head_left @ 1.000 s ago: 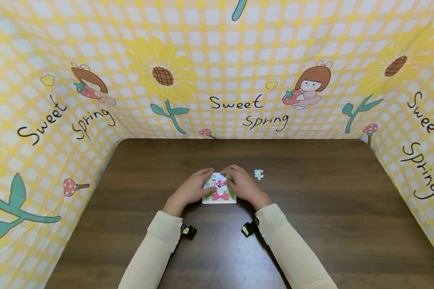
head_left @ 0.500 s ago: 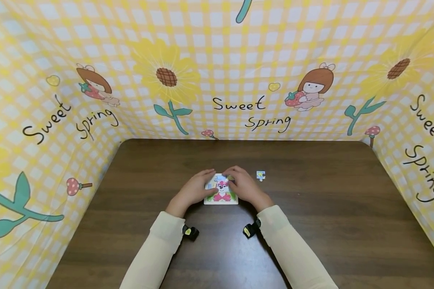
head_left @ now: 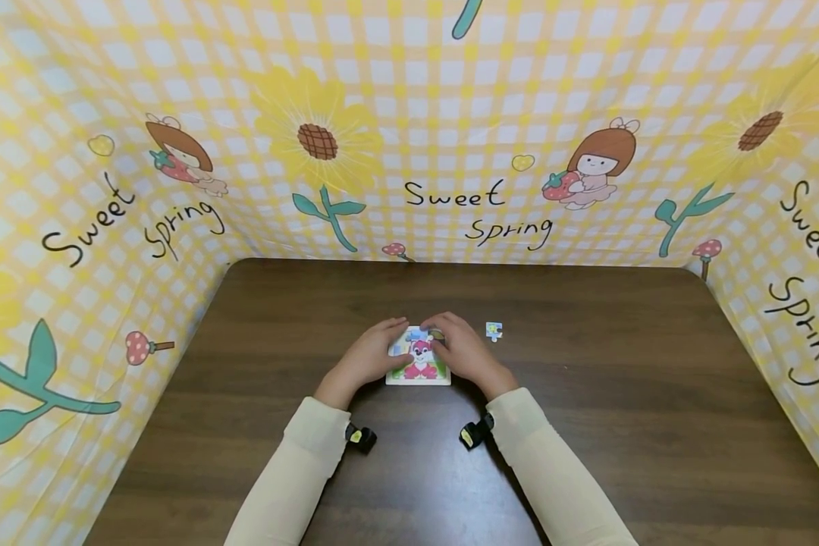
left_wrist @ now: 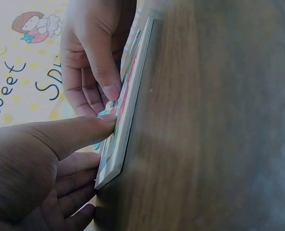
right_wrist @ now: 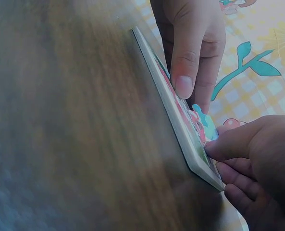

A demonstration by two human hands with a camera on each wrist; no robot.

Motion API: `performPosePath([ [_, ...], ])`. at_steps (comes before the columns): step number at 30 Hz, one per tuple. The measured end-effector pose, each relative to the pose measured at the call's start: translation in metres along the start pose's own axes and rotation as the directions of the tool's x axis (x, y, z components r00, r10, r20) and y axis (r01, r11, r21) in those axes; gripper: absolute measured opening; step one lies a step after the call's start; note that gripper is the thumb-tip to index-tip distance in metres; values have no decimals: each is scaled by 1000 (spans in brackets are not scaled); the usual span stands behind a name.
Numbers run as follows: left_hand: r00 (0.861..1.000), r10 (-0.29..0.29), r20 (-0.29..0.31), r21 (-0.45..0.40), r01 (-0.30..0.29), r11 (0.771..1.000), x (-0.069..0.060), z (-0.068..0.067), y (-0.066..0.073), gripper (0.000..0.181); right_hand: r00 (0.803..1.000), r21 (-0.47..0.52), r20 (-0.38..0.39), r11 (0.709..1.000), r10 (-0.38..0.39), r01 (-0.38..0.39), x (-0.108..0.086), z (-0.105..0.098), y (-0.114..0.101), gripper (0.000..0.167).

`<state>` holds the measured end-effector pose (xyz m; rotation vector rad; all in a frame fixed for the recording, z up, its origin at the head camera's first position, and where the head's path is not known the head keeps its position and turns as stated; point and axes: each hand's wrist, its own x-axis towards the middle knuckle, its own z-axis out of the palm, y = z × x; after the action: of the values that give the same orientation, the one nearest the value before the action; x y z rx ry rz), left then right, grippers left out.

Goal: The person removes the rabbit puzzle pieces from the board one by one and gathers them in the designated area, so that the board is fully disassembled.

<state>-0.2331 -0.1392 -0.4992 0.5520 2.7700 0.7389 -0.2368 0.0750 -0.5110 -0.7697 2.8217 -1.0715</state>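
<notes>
A small jigsaw puzzle in a white-edged tray lies on the table, its picture a pink cartoon animal. My left hand grips the tray's left side, thumb over the picture and fingers along the edge. On the other side, my right hand curls over the upper right part. A light-blue puzzle piece stands slightly raised at the puzzle's far side, and the right fingers appear to pinch it; their exact contact is partly hidden. A loose puzzle piece, blue with yellow, lies just right of the right hand.
The brown wooden table has rounded far corners. A yellow checked cloth with flowers and lettering surrounds it at the back and sides. Black wrist cameras hang below both cream sleeves.
The head view has shifted slightly. Both hands stay at the puzzle with hardly any motion, while the light-blue piece at its far edge moves a little. The loose piece stays put.
</notes>
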Motion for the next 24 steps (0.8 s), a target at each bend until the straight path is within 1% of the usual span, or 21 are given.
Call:
performPosePath([
  [7, 1000, 4, -2, 2, -4, 1000, 0, -1, 1, 70, 1000, 13, -13, 1000, -21, 21, 0, 0, 1, 27],
  [15, 1000, 2, 1, 7, -2, 1000, -2, 0, 0, 70, 1000, 21, -15, 1000, -22, 22, 0, 0, 0, 27],
  [24, 1000, 4, 5, -2, -4, 1000, -3, -1, 0, 71, 999, -10, -39, 1000, -14, 13, 2, 2, 3, 24],
])
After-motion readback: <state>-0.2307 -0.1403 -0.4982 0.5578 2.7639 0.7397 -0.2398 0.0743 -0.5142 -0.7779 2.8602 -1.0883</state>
